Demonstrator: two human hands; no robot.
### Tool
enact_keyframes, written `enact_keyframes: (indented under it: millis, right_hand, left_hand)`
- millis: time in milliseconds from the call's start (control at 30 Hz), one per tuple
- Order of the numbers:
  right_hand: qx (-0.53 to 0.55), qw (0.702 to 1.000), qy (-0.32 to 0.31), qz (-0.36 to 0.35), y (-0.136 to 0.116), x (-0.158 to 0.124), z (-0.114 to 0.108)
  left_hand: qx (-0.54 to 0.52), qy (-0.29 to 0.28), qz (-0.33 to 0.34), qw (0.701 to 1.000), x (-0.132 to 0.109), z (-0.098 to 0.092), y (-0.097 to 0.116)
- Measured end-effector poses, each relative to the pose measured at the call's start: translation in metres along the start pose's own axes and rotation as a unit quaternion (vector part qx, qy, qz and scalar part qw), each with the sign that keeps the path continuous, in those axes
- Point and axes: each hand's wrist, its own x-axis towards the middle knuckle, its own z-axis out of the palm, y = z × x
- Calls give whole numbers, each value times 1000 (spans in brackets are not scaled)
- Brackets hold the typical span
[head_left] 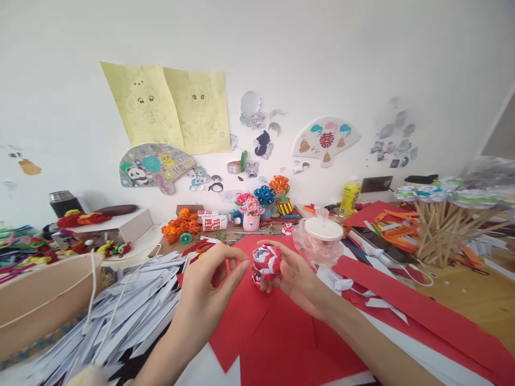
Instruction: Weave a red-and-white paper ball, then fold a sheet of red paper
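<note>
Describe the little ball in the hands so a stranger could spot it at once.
Start at the red paper sheets spread across the middle of the desk. Just above them, the left hand and right hand meet around a woven paper ball. Unlike the flat sheets and the white strip pile, it is round, red-and-white.

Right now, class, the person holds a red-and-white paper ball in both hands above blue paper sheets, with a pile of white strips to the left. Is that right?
Not quite. The sheets under the hands are red, not blue, as the head view shows. The rest stands: the left hand and right hand hold the red-and-white paper ball, and the white strips lie to the left.
</note>
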Motion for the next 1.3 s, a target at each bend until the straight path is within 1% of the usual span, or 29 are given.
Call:
enact_keyframes:
  millis: [167,267,400,500,633,767,1033,1133,1233,1267,1300]
  right_hand:
    - [-11,999,-30,18,2,2,1]
    - [-15,999,-38,25,2,2,2]
    - [-5,1000,-15,21,1,2,2]
    - [0,1000,-10,21,1,3,3]
    - [0,1000,-1,22,0,3,5]
    - [-1,1000,5,20,1,3,4]
    - [-4,1000,4,16,3,2,2]
    - [1,1000,0,18,4,2,3]
    - [8,1000,-1,26,5,2,4]
    - [11,1000,-2,27,6,2,4]
    - [13,1000,-2,25,6,2,4]
  left_hand:
    - [25,-17,43,999,-1,3,1]
    - [44,-14,74,996,-2,5,1]
    - [71,-5,87,994,-2,7,-2]
    - [104,12,99,990,-3,8,-5]
    - [163,39,147,975,-6,9,-9]
    - [194,44,189,961,-5,10,-10]
    - [193,56,178,963,-5,14,-13]
    - [238,79,195,948,-7,18,-15]
    - [297,110,239,918,-10,22,-16]
    - [307,114,249,912,-11,23,-16]
    - [305,112,252,911,-12,24,-15]
